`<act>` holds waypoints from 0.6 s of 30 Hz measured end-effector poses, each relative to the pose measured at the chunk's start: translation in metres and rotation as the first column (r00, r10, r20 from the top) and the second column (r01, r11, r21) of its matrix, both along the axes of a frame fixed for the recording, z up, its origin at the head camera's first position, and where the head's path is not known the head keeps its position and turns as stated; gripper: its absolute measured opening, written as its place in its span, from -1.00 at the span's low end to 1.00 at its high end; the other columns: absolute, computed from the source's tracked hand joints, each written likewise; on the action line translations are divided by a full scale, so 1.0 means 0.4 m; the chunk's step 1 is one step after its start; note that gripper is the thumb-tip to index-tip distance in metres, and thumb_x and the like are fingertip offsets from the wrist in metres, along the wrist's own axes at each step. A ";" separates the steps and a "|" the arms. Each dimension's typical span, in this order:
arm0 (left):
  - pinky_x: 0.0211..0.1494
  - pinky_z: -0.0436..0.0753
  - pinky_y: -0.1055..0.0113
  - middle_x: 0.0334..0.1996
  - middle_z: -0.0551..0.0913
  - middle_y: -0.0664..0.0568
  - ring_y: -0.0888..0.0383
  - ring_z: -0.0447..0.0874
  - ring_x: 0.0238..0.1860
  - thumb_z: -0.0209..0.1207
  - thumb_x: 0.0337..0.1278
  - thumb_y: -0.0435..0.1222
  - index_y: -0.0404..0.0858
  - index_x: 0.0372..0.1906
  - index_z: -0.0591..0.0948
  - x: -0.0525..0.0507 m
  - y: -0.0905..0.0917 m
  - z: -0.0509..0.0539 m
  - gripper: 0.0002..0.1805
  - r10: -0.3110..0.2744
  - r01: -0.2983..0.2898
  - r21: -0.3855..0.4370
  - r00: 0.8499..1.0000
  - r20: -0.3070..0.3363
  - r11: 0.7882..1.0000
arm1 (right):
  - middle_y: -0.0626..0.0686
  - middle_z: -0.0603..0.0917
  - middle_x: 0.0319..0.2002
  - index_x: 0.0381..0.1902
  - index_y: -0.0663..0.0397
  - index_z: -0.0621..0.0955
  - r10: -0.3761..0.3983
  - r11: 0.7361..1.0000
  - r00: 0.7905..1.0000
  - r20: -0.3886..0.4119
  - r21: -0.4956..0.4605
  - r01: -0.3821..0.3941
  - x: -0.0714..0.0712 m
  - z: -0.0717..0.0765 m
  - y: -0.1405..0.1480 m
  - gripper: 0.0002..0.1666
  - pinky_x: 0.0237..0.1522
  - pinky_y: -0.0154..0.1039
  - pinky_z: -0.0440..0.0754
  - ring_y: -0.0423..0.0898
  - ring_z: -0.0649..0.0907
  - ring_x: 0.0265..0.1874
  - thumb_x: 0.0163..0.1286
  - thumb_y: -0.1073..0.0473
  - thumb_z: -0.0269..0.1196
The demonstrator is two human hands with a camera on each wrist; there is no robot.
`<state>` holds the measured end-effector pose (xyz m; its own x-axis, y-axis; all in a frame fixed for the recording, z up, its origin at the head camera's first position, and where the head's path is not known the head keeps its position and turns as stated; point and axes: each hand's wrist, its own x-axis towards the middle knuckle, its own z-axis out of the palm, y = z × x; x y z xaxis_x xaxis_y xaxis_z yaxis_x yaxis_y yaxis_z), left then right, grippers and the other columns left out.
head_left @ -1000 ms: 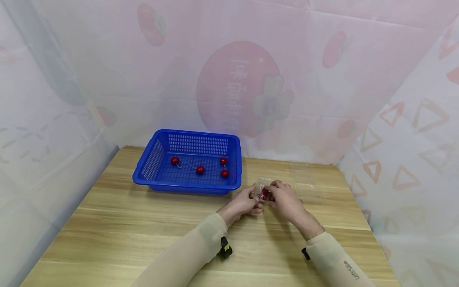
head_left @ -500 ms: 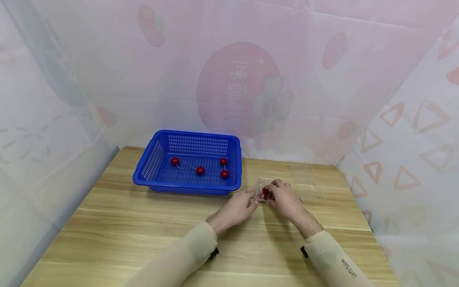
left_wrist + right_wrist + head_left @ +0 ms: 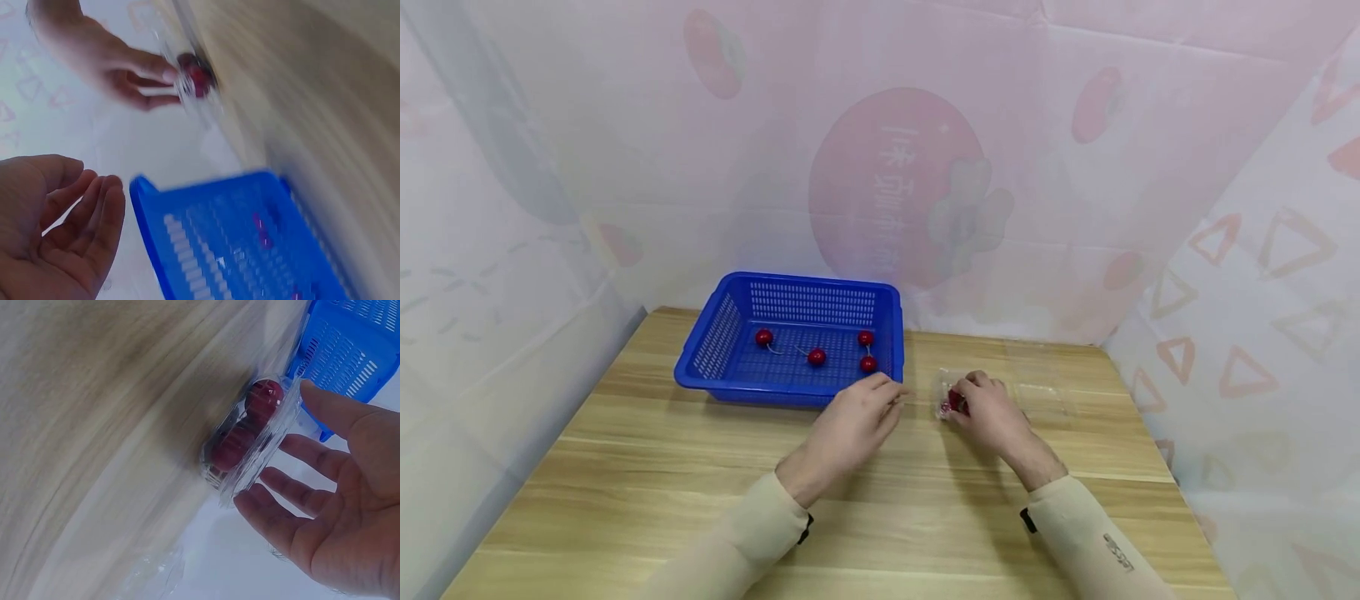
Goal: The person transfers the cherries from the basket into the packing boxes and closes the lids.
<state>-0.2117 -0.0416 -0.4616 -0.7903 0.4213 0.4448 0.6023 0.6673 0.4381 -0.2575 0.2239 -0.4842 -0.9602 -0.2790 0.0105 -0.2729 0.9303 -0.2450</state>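
The cherries [image 3: 816,357] look glossy, the box [image 3: 272,440] clear, shiny plastic, the basket [image 3: 760,387] plastic, the tabletop [image 3: 662,467] wood-grained.

In front of me hung a pale pink, creased, cloth-like wall [image 3: 1045,192], on which was printed a large round faded-red fruit [image 3: 857,183] with a greyish leaf. At the left stood a whitish wall [image 3: 460,350] with a broad grey band [image 3: 512,137] and small dashes; at the right, a whitish wall [image 3: 1262,300] with reddish and beige triangles. Between them, a light-brown table with striped wood grain [image 3: 925,517] reached towards the pink wall. The light was soft and pale.
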 end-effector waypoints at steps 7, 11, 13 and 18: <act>0.21 0.95 0.05 0.09 0.90 0.03 0.00 0.90 0.10 0.46 0.65 -0.29 -0.19 0.22 0.88 -0.015 -0.071 0.010 -0.78 0.118 -0.129 -0.122 0.988 -0.097 0.984 | 0.40 0.64 0.53 0.42 0.22 0.71 -0.048 0.999 0.999 0.025 -0.002 0.048 -0.014 -0.002 -0.013 -0.42 0.53 0.37 0.75 0.44 0.68 0.47 0.73 -0.09 0.47; 0.15 0.97 0.04 0.08 0.91 0.02 -0.01 0.91 0.09 0.49 0.63 -0.25 -0.18 0.19 0.90 -0.021 -0.105 0.006 -0.78 0.174 -0.188 -0.180 0.981 -0.088 0.966 | 0.43 0.62 0.55 0.46 0.27 0.67 -0.060 0.998 0.998 0.027 0.003 0.060 -0.031 -0.005 -0.018 -0.40 0.54 0.35 0.74 0.45 0.66 0.49 0.75 -0.06 0.45; 0.10 0.98 0.01 0.03 0.91 0.02 -0.03 0.92 0.05 0.50 0.61 -0.22 -0.18 0.15 0.91 -0.023 -0.118 0.002 -0.80 0.198 -0.212 -0.208 0.977 -0.083 0.955 | 0.45 0.62 0.54 0.45 0.30 0.66 -0.062 0.998 0.998 0.022 0.008 0.062 -0.041 -0.006 -0.018 -0.40 0.53 0.34 0.75 0.46 0.67 0.48 0.76 -0.05 0.45; -0.04 0.98 -0.05 -0.05 0.95 0.01 -0.08 0.97 -0.06 0.48 0.59 -0.17 -0.14 0.09 0.93 -0.030 -0.138 -0.010 -0.80 0.225 -0.236 -0.278 0.972 -0.072 0.931 | 0.45 0.65 0.50 0.38 0.31 0.67 -0.070 0.997 0.998 0.009 0.011 0.070 -0.068 -0.010 -0.014 -0.45 0.45 0.34 0.79 0.46 0.69 0.42 0.75 -0.02 0.45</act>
<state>-0.2237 -0.0968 -0.4657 -0.8655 0.3421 0.3658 0.4294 0.8828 0.1903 -0.2847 0.2183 -0.4880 -0.9774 -0.2113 -0.0009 -0.2050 0.9496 -0.2370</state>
